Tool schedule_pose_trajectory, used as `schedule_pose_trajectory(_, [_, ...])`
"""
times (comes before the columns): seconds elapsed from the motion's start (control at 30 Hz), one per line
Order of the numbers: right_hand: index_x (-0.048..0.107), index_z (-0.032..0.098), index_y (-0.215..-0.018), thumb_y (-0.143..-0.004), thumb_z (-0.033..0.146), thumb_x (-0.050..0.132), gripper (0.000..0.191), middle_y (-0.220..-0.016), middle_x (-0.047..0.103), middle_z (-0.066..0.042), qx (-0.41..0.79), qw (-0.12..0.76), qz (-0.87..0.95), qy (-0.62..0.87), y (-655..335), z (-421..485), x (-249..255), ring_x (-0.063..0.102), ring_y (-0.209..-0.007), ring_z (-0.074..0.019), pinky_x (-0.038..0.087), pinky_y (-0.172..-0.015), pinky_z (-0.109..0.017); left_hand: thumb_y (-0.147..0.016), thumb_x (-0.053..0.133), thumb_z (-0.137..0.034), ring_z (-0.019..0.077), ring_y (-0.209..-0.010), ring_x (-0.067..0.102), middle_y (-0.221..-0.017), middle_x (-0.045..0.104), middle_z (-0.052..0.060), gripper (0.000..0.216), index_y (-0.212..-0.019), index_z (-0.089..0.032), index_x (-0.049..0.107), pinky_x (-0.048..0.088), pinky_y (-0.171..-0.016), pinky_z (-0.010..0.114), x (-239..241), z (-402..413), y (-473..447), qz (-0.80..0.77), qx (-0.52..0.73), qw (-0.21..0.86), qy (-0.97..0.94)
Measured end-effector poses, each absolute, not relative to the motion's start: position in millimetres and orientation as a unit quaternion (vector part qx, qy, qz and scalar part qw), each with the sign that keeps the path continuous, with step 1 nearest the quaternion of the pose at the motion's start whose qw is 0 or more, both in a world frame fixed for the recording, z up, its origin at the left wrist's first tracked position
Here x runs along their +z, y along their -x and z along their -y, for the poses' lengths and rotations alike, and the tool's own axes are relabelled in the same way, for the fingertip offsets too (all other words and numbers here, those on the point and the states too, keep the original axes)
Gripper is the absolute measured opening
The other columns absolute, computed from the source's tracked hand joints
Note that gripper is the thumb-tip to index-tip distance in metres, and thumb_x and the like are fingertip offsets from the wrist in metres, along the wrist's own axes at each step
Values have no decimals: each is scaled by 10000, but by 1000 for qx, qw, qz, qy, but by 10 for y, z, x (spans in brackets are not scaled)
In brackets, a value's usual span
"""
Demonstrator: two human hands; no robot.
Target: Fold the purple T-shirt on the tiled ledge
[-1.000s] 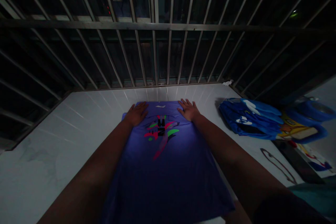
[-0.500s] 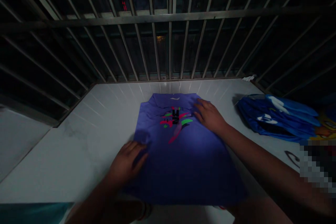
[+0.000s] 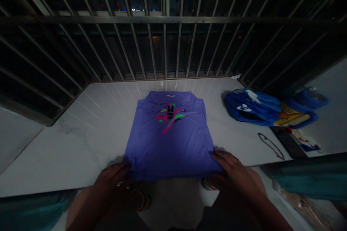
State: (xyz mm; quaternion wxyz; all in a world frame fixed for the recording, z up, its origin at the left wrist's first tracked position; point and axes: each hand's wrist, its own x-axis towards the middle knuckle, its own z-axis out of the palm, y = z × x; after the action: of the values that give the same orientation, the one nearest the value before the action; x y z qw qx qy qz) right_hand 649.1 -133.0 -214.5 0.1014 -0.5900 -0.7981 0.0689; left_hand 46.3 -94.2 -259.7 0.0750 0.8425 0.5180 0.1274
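Observation:
A purple collared shirt [image 3: 173,144] lies folded in a flat panel, its collar at the far side and a pink, green and black print below it. The near edge of the shirt reaches the front edge of the white surface. At its near left corner, my left hand [image 3: 112,176] has its fingertips closed on the cloth. My right hand [image 3: 230,169] grips the near right corner, fingers on top and thumb lower down. Shadow hides part of both thumbs.
The shirt rests on a white marbled ledge [image 3: 89,130]. Metal window bars [image 3: 165,50] enclose its back. To the right lie a blue bag [image 3: 249,106], a thin looped cord [image 3: 271,146] and a dark flat item [image 3: 290,142]. Teal cloth [image 3: 306,177] hangs below the ledge.
Both hands have moved from the shirt's sides to its near corners. The shirt's near part now looks shorter and smoother. The view has shifted to the right.

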Motion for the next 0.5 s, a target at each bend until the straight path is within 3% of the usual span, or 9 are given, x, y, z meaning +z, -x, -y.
schedule_pose_trajectory(0.1, [726,463,-1459,-1015,403,703,448,-1515,718,-35,28,103,806,582,-6435,1412,-2102,688,-1383,-322,617,-1112,-510,-970,684,-371,372,-1281,755,-1450,765,121,430,-1388,-376,786,630,-1071,542,-2620,949,-423,-485,129,33,-864])
schedule_pose_trajectory(0.27, [762,414,-1411,-1062,238,597,424,-1414,780,2,-21,116,807,578,-6614,1559,-2135,756,-1250,-260,654,-1016,-424,-996,518,-107,247,-1257,766,-1440,780,45,584,-1484,-358,718,621,-1056,364,-2563,1070,-332,-436,127,-28,-890])
schedule_pose_trajectory(0.37, [789,408,-1364,-1067,248,605,384,-1354,808,6,-22,154,798,582,-6760,1616,-2251,768,-1219,-252,645,-1046,-425,-975,545,-129,238,-1234,769,-1451,775,-7,644,-1529,-432,675,621,-1047,332,-2511,1216,-319,-454,112,-15,-884])
schedule_pose_trajectory(0.5, [803,401,-1325,-1063,383,673,294,-1330,816,-14,10,169,803,571,-6824,1588,-2239,773,-1199,-277,649,-1038,-472,-1007,625,-296,251,-1170,786,-1422,786,-21,505,-1473,-474,705,658,-973,350,-2493,1360,-367,-478,119,17,-870])
